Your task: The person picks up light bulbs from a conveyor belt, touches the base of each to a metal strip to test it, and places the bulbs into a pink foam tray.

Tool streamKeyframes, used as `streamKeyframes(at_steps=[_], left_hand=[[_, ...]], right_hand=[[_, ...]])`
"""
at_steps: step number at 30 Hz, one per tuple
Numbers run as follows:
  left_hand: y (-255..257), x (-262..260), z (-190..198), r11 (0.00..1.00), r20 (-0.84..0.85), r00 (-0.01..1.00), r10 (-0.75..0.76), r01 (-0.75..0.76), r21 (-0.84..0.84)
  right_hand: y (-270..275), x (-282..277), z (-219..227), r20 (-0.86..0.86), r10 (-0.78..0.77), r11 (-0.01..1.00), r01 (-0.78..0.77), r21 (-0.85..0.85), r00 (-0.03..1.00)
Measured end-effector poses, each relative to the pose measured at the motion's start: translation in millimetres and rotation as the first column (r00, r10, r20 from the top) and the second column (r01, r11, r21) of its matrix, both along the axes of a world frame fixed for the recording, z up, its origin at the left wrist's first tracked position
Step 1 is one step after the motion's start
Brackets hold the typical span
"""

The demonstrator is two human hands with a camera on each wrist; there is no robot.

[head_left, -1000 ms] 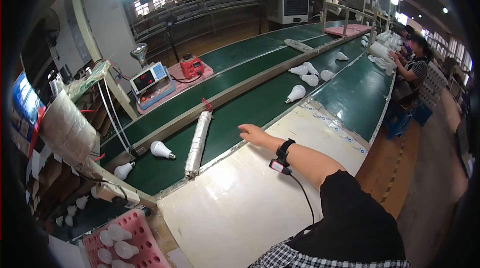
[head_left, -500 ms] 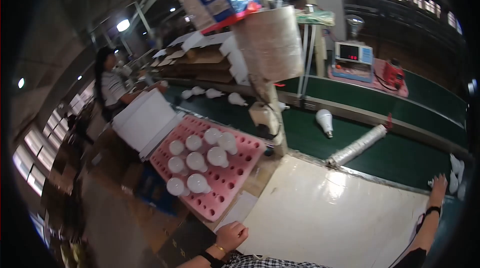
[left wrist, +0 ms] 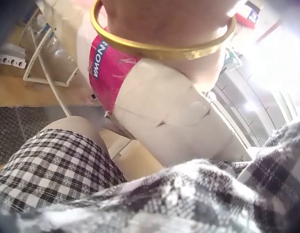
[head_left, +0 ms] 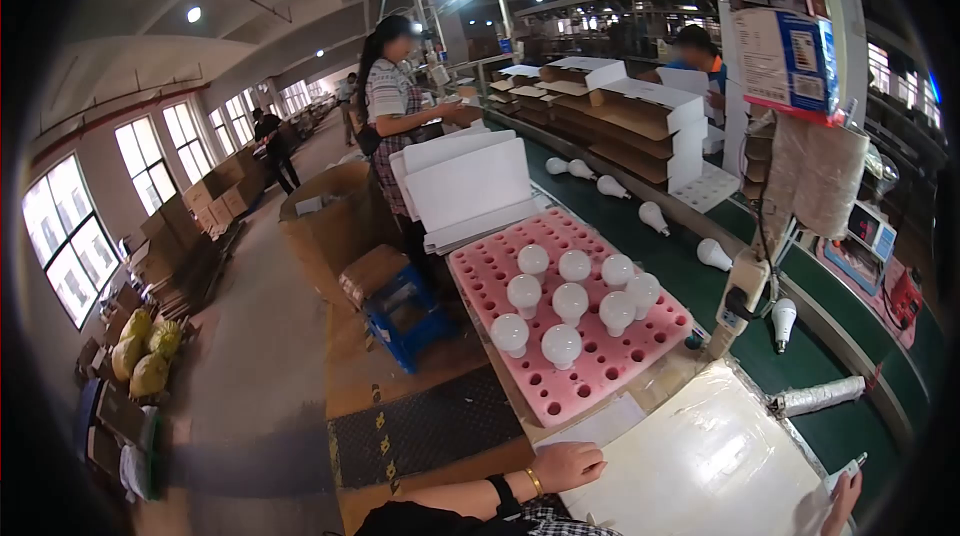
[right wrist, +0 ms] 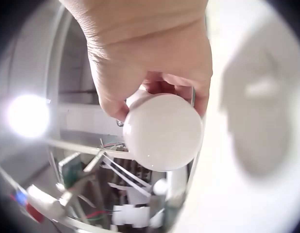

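My right hand (head_left: 845, 503) holds a white light bulb (right wrist: 164, 133) over the right part of the white work surface. In the right wrist view the round dome points at the camera, with thumb and fingers around the bulb's narrower part. The metal base shows beyond the fingers in the head view. My left hand (head_left: 568, 466) rests loosely curled on the near left edge of the work surface (head_left: 690, 456), holding nothing. Only its wrist with a gold bangle (left wrist: 164, 50) shows clearly in the left wrist view. Ahead of it, a pink foam tray (head_left: 572, 414) carries several upright bulbs (head_left: 570, 302).
Loose bulbs (head_left: 713, 254) lie along the green conveyor (head_left: 690, 286). A wrapped bar (head_left: 820, 396) lies across the belt. A post with a socket box (head_left: 740, 291) stands beside the tray. White boards (head_left: 470, 186) lean behind it; a blue stool (head_left: 408, 316) and another person are beyond.
The view has swung left from the conveyor to the tray. My right hand reached to the bulbs on the belt, took one and brought it back. My left hand stays at the surface's edge.
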State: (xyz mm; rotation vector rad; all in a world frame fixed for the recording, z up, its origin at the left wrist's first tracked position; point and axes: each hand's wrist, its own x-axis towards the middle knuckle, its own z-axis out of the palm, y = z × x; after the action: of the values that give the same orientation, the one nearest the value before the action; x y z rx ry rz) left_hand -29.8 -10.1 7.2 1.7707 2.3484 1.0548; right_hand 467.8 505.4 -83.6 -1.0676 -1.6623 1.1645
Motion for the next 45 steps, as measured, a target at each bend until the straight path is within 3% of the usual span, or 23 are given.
streamKeyframes(at_steps=[1, 3, 5, 6, 8, 9, 10, 11, 14, 17, 21, 26, 32, 39, 45], left_hand=[[0, -1, -1, 1.000, 0.004, 1.000, 0.016, -0.016, 0.004], [-1, -2, -6, 1.000, -0.001, 1.000, -0.005, 0.005, 0.027], [-3, -1, -5, 0.999, 0.001, 1.000, -0.002, 0.002, 0.033], [-3, -3, -7, 1.000, -0.031, 0.999, -0.012, 0.012, 0.000], [0, -8, -15, 0.996, -0.071, 0.994, -0.084, 0.085, 0.001], [0, -8, -15, 0.998, -0.133, 0.989, -0.065, 0.066, 0.002], [3, -4, -10, 0.999, -0.068, 0.997, -0.036, 0.036, 0.008], [4, -3, -5, 1.000, -0.014, 1.000, 0.007, -0.007, 0.004], [6, -5, -9, 0.999, -0.050, 0.998, -0.037, 0.039, 0.038], [6, -5, -7, 0.995, -0.041, 0.996, -0.076, 0.078, 0.054], [5, -5, -5, 0.998, -0.034, 0.997, -0.063, 0.063, 0.012], [5, -5, -5, 0.998, -0.050, 0.997, -0.055, 0.056, 0.018], [5, -6, -5, 0.998, -0.030, 0.998, -0.061, 0.061, 0.003], [5, -7, -6, 0.998, -0.032, 0.997, -0.069, 0.069, -0.001], [4, -8, -11, 0.998, -0.014, 0.998, -0.060, 0.060, 0.005]], right_hand=[[-53, -52, 7, -0.481, -0.039, 0.980, -0.061, -0.191, 0.876], [-138, -120, 52, -0.648, -0.012, 0.785, -0.394, -0.478, 0.762], [-207, -177, 77, -0.661, -0.194, 0.692, -0.377, -0.616, 0.725], [-223, -196, 77, -0.646, -0.347, 0.569, -0.395, -0.721, 0.680], [-252, -220, 86, -0.730, -0.233, 0.535, -0.542, -0.648, 0.642], [-262, -230, 93, -0.660, -0.155, 0.597, -0.462, -0.655, 0.735], [-258, -235, 86, -0.676, -0.055, 0.606, -0.513, -0.608, 0.735], [-266, -246, 101, -0.625, -0.079, 0.635, -0.444, -0.632, 0.777], [-275, -254, 123, -0.653, 0.016, 0.656, -0.501, -0.564, 0.757], [-280, -254, 130, -0.660, -0.053, 0.587, -0.511, -0.628, 0.750], [-280, -254, 129, -0.604, -0.028, 0.635, -0.452, -0.626, 0.797], [-280, -255, 131, -0.647, -0.105, 0.598, -0.472, -0.648, 0.755], [-275, -256, 126, -0.585, -0.096, 0.627, -0.408, -0.664, 0.806], [-270, -256, 121, -0.616, -0.146, 0.615, -0.417, -0.670, 0.774], [-246, -271, 127, -0.553, -0.062, 0.626, -0.399, -0.670, 0.831]])
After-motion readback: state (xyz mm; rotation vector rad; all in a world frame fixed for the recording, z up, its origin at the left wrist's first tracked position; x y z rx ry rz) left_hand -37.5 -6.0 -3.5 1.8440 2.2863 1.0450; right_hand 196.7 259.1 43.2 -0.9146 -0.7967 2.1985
